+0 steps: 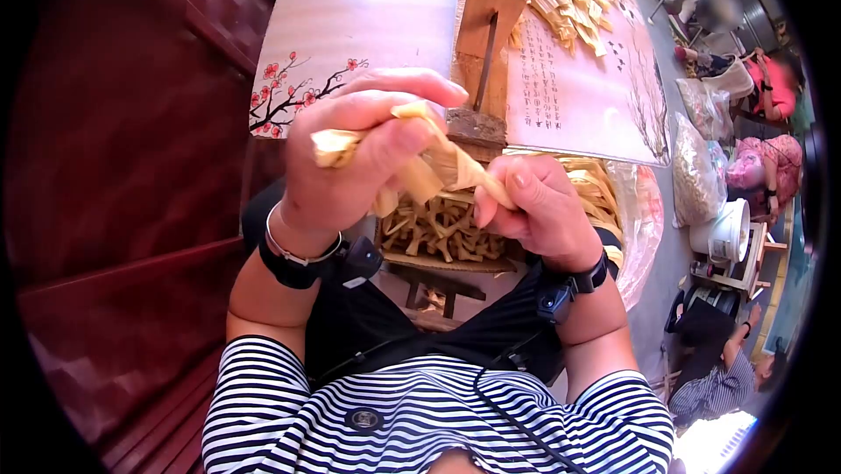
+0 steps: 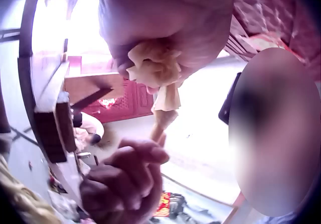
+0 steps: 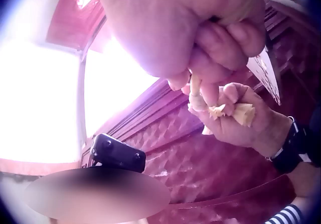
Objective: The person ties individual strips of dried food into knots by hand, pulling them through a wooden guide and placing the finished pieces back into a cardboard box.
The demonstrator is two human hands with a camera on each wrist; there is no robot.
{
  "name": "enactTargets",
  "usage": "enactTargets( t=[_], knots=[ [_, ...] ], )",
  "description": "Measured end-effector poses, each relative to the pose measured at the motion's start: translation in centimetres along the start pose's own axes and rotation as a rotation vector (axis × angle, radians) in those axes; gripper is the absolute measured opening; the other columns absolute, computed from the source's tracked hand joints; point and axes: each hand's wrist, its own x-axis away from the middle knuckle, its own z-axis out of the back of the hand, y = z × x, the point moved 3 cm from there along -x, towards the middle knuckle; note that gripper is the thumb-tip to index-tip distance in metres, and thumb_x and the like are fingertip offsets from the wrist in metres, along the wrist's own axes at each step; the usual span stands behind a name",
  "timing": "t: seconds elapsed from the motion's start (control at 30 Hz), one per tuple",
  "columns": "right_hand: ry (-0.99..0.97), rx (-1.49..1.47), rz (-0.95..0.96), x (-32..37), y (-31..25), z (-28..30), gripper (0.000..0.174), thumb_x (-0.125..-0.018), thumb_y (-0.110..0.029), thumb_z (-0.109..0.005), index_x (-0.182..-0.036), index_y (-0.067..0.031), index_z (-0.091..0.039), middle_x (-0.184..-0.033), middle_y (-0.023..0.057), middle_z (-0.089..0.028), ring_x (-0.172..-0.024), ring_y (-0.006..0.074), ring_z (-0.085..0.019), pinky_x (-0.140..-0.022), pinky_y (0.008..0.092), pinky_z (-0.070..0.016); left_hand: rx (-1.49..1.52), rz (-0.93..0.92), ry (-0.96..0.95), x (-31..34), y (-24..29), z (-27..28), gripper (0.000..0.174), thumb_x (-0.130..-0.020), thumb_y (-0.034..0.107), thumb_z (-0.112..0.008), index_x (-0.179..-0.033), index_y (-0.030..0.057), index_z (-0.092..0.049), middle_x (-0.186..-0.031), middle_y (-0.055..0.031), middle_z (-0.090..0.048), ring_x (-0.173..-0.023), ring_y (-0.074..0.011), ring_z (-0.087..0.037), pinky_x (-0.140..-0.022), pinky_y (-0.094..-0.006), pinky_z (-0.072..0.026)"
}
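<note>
Both hands hold a pale yellow, leaf-like folded strip (image 1: 451, 166) in front of the body. My left hand (image 1: 317, 178) curls round its broad, folded end, and a crumpled tip (image 1: 333, 148) sticks out past the fingers. Pinched between thumb and fingers of my right hand (image 1: 554, 215) is the narrow, twisted end. In the left wrist view the strip (image 2: 166, 103) tapers down toward the right hand (image 2: 123, 184). The right wrist view shows folded ends (image 3: 244, 114) poking out of the left hand (image 3: 263, 126). Below the hands lie several similar twisted pieces (image 1: 447, 233), partly hidden.
A wooden block with a metal rod or blade (image 1: 491, 45) stands at the edge of a flower-printed table (image 1: 377, 10). Loose yellow strips (image 1: 565, 1) lie on its far side. More strips sit by a clear plastic bag (image 1: 644, 229) at right. People (image 1: 766, 88) sit further right.
</note>
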Motion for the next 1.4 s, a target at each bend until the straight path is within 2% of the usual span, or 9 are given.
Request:
enactTargets(
  t=[0.17,0.3,0.47,0.6,0.73,0.87,1.07,1.23,1.4],
  knots=[
    [0.164,0.09,0.014,-0.8,0.3,-0.2,0.036,-0.096,-0.034,-0.056,-0.082,-0.0032,-0.066,-0.064,-0.0046,-0.051,-0.058,0.0024,-0.041,-0.052,0.0188,-0.0315,0.272,0.348,-0.237,0.9,-2.6,-1.0,0.034,-0.083,0.022,-0.074,-0.1,-0.0049,-0.063,-0.086,-0.0086,-0.067,-0.055,-0.0064,-0.052,-0.051,-0.02,-0.0426],
    [0.239,0.226,-0.035,-0.4,-0.5,-0.1,0.028,-0.094,-0.028,-0.061,-0.086,-0.0021,-0.068,-0.071,-0.0037,-0.059,-0.067,0.003,-0.05,-0.059,0.0196,-0.0397,0.188,0.57,-0.152,1.1,-1.5,-1.4,0.013,-0.081,0.006,-0.069,-0.088,-0.0004,-0.061,-0.07,-0.0008,-0.06,-0.054,-0.0042,-0.049,-0.049,-0.0188,-0.0381],
    [0.567,0.558,0.286,-0.2,-1.7,2.2,0.015,-0.088,-0.016,-0.069,-0.086,-0.001,-0.066,-0.065,-0.0002,-0.061,-0.059,0.0045,-0.05,-0.054,0.0211,-0.0401,0.1,0.398,0.051,0.2,-2.8,-0.5,0.004,-0.084,0.002,-0.066,-0.087,0.0025,-0.063,-0.067,0.0022,-0.059,-0.06,-0.0039,-0.055,-0.053,-0.0193,-0.0444],
    [0.911,0.994,0.485,-2.2,-1.8,4.0,0.018,-0.084,-0.021,-0.072,-0.078,-0.0081,-0.061,-0.056,0.0063,-0.059,-0.045,0.0183,-0.054,-0.045,0.029,-0.0407,-0.274,0.385,0.056,-1.5,-5.6,-1.1,0.009,-0.086,0.01,-0.066,-0.087,0.0023,-0.063,-0.071,-0.003,-0.062,-0.062,-0.0085,-0.061,-0.057,-0.0254,-0.0478],
    [1.076,1.243,0.355,-3.4,-1.4,7.1,0.019,-0.082,-0.022,-0.074,-0.08,-0.0073,-0.061,-0.059,0.0052,-0.061,-0.049,0.0168,-0.056,-0.048,0.0275,-0.0429,-0.756,0.051,0.149,-1.5,-6.5,-1.3,0.013,-0.086,0.015,-0.07,-0.084,0.0041,-0.064,-0.068,0.0019,-0.059,-0.061,-0.0068,-0.054,-0.057,-0.0236,-0.0446],
    [1.045,0.848,0.661,-1.8,-1.6,5.5,0.019,-0.084,-0.011,-0.074,-0.081,-0.0012,-0.058,-0.064,0.002,-0.06,-0.055,0.0046,-0.047,-0.05,0.0202,-0.0395,-0.336,0.366,0.221,-0.9,-6.4,0.2,0.029,-0.083,0.027,-0.075,-0.076,0.0031,-0.06,-0.06,-0.0027,-0.059,-0.055,-0.0089,-0.056,-0.052,-0.0262,-0.045],
    [0.603,0.717,1.362,-1.7,-7.5,-1.3,0.017,-0.081,-0.006,-0.074,-0.088,-0.0044,-0.06,-0.076,0.0039,-0.065,-0.057,0.0061,-0.056,-0.048,0.0202,-0.0424,-0.007,0.247,0.338,-1.1,-5.4,1.1,0.022,-0.089,0.023,-0.068,-0.092,0.0021,-0.065,-0.071,-0.0029,-0.063,-0.061,-0.0076,-0.059,-0.052,-0.0231,-0.0477],
    [0.071,1.195,1.501,-2.3,-8.7,-9.1,0.014,-0.071,-0.016,-0.07,-0.077,-0.0105,-0.058,-0.063,-0.0003,-0.05,-0.052,0.0116,-0.053,-0.045,0.0263,-0.0414,0.215,0.242,0.3,-1.1,-3.7,3.7,0.025,-0.092,0.002,-0.046,-0.111,-0.0008,-0.062,-0.092,-0.0117,-0.067,-0.078,-0.0114,-0.062,-0.066,-0.0233,-0.0509],
    [0.317,1.141,1.241,-3.1,-2.1,-3.5,0.023,-0.071,-0.013,-0.077,-0.091,-0.0102,-0.066,-0.06,-0.0001,-0.051,-0.047,0.0154,-0.05,-0.042,0.0285,-0.0366,0.065,0.224,-0.06,-0.4,-0.3,3.6,0.025,-0.092,0.008,-0.045,-0.1,-0.0052,-0.065,-0.094,-0.0138,-0.068,-0.069,-0.0109,-0.058,-0.064,-0.0242,-0.0491]
  ],
)
